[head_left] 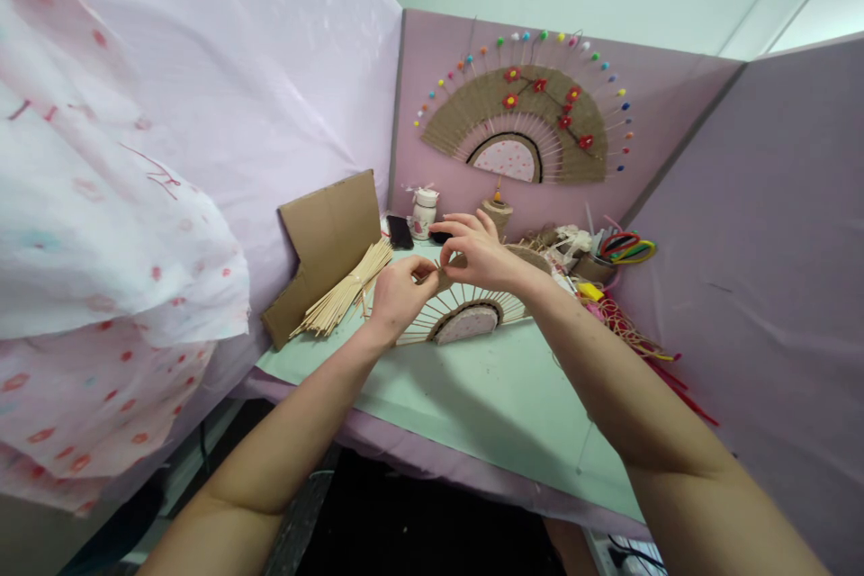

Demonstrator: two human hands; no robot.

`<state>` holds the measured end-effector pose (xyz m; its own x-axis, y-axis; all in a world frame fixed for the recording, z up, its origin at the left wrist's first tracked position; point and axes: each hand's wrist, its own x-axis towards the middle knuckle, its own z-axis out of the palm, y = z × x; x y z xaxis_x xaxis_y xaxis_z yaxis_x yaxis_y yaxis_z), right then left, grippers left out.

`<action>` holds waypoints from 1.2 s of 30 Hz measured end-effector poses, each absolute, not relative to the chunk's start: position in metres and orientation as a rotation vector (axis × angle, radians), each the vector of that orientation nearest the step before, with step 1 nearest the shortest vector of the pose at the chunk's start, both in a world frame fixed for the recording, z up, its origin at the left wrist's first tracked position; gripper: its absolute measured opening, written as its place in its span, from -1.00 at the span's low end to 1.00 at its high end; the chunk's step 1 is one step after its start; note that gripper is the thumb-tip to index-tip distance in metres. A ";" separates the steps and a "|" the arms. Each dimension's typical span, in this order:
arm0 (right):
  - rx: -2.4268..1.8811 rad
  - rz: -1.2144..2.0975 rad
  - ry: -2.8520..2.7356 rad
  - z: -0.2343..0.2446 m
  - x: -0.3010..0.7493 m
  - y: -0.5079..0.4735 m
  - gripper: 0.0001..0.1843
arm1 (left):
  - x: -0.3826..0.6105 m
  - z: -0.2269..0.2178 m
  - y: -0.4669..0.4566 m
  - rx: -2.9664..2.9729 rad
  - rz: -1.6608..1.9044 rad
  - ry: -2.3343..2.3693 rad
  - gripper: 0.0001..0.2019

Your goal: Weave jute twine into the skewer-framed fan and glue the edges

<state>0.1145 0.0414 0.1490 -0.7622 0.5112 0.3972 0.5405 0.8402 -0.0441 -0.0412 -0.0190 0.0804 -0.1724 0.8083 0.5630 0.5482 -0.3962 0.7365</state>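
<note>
A half-round craft fan [469,324] lies on the table, its thin sticks spreading from a pale spotted centre with a brown border. Brown woven-looking material [533,258] spans the outer part of the sticks. At the fan's upper left, my left hand [405,292] pinches the outer end of the fan between thumb and fingers. Close beside it, my right hand [478,250] has thumb and forefinger pressed together over the brown band, the other fingers raised. What the right fingertips grip is too small to make out. My right hand and forearm hide part of the fan.
Left of the fan lie a bundle of thin sticks [347,288] and a bent cardboard sheet [330,234]. Behind stand a white jar [424,211] and a twine spool [498,216]. Scissors [625,247] and tangled cords [631,324] sit right. A decorated fan [526,103] hangs behind.
</note>
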 end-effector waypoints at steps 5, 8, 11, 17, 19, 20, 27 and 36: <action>-0.789 -0.108 -2.639 0.149 0.112 0.041 -0.90 | -0.041 0.082 -0.019 1.833 1.589 1.570 -0.89; -0.804 -0.121 -2.646 0.149 0.111 0.040 -0.90 | -0.042 0.082 -0.019 1.839 1.586 1.557 -0.89; -0.807 -0.137 -2.643 0.149 0.113 0.038 -0.97 | -0.042 0.081 -0.020 1.835 1.569 1.571 -0.91; -0.779 -0.156 -2.604 0.147 0.120 0.038 -0.80 | -0.044 0.082 -0.022 1.820 1.527 1.633 -0.66; -0.774 -0.163 -2.605 0.147 0.120 0.039 -0.83 | -0.044 0.081 -0.020 1.828 1.535 1.636 -0.73; -0.769 -0.168 -2.607 0.147 0.119 0.039 -0.84 | -0.044 0.081 -0.020 1.833 1.543 1.633 -0.77; -0.769 -0.190 -2.614 0.148 0.112 0.041 -0.97 | -0.043 0.081 -0.019 1.863 1.570 1.582 -0.93; -0.786 -0.217 -2.621 0.146 0.111 0.039 -0.92 | -0.042 0.083 -0.019 1.883 1.557 1.619 -0.91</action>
